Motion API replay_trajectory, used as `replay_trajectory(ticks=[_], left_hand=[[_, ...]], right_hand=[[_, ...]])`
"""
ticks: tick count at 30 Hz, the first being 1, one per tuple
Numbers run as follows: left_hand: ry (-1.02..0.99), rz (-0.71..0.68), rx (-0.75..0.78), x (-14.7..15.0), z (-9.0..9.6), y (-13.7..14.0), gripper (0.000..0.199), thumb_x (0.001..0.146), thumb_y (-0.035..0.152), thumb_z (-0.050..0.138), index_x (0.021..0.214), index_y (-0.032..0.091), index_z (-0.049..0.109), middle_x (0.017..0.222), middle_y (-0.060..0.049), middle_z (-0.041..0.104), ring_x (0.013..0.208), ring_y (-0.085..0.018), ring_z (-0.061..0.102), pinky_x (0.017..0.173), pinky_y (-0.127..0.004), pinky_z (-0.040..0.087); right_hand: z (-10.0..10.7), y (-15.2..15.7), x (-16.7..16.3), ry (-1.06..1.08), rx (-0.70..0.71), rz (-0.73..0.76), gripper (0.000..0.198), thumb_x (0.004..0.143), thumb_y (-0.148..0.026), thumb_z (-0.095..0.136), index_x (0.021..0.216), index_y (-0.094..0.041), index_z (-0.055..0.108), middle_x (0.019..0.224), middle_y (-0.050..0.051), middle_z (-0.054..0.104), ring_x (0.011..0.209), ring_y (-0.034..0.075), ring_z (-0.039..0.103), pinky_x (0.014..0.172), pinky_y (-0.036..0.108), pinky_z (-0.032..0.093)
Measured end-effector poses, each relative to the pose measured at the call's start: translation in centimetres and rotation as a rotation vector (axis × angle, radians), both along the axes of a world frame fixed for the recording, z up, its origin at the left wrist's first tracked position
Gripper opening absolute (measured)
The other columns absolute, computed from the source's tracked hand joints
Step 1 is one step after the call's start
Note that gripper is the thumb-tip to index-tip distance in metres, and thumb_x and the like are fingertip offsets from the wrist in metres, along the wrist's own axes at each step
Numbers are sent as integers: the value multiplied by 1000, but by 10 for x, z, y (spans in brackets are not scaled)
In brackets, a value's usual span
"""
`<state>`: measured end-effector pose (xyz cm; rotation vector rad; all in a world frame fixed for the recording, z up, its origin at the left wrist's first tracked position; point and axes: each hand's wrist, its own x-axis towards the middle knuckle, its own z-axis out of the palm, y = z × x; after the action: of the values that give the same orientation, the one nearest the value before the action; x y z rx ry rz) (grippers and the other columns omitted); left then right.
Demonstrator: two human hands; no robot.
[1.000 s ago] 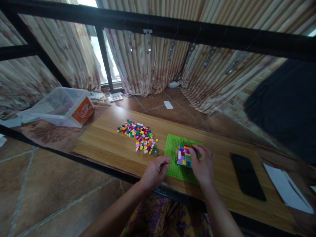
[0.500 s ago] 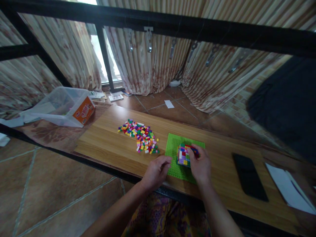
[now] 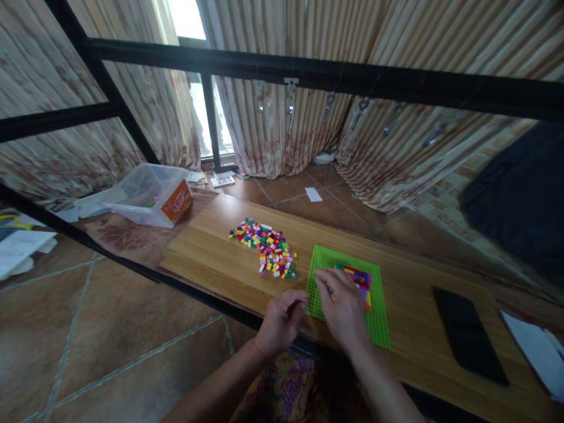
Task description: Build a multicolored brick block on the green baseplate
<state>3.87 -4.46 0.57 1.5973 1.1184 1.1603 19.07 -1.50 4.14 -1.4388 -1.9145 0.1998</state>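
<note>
A block build of small multicoloured toy bricks stands on a green studded baseplate. My right hand is over the left part of the build and hides much of it. Its fingers curl toward the thumb, and I cannot make out what is between them. Just left of it, my left hand is closed at the baseplate's near left edge, thumb and fingers drawn together; anything inside is hidden. Farther left, a loose pile of small coloured bricks lies on the wooden tabletop.
A black phone-like slab lies to the right, with white paper beyond it. At the left stands a clear plastic bin with an orange label. A black metal bar crosses in front of striped curtains.
My right hand has moved left off the build's right side, toward my left hand, showing red and purple bricks there. The left hand stays closed. The whole view has shifted.
</note>
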Motion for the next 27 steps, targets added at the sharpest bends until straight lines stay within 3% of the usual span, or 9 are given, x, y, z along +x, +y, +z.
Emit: replay_trajectory(ticks=[4, 9, 14, 19, 23, 27], left_hand=[[-22, 43, -29, -15, -2, -8, 17, 90, 20, 51, 95, 18, 67, 89, -6, 69, 83, -16, 63, 79, -26, 48], [-41, 85, -71, -26, -1, -9, 17, 89, 20, 52, 98, 18, 67, 93, -6, 70, 86, -17, 64, 81, -27, 49], [-75, 64, -126, -26, 0, -5, 18, 89, 20, 52, 97, 18, 68, 91, -5, 69, 85, -16, 62, 81, -26, 48], [-178, 131, -213, -23, -5, 2, 15, 84, 18, 56, 95, 17, 66, 89, -4, 68, 83, -16, 61, 77, -25, 48], [-269, 179, -297, -23, -4, 7, 14, 80, 19, 61, 92, 17, 67, 85, -2, 67, 78, -14, 60, 73, -24, 48], [-532, 205, -530, -21, 5, 12, 29, 79, 37, 68, 98, 15, 65, 85, -4, 67, 74, -14, 63, 68, -24, 50]], right_hand=[[-12, 7, -29, -75, -113, 59, 22, 89, -14, 48, 102, -18, 67, 98, 9, 67, 96, 24, 59, 87, 39, 47], [-29, 19, -40, -116, -197, 73, 22, 86, -12, 52, 101, -19, 67, 98, 9, 66, 97, 26, 58, 84, 39, 47], [-35, 25, -41, -123, -218, 89, 18, 88, -15, 52, 97, -21, 67, 96, 8, 65, 96, 24, 58, 84, 37, 47], [-42, 26, -43, -102, -183, 101, 19, 91, -17, 49, 91, -22, 67, 92, 6, 65, 91, 22, 58, 82, 36, 46], [-37, 22, -42, -3, -166, 84, 19, 92, -21, 48, 90, -20, 67, 90, 7, 66, 89, 22, 60, 81, 36, 47], [-19, 10, -41, 178, -218, 71, 19, 92, -27, 50, 94, -21, 68, 92, 6, 68, 86, 20, 64, 79, 34, 50]])
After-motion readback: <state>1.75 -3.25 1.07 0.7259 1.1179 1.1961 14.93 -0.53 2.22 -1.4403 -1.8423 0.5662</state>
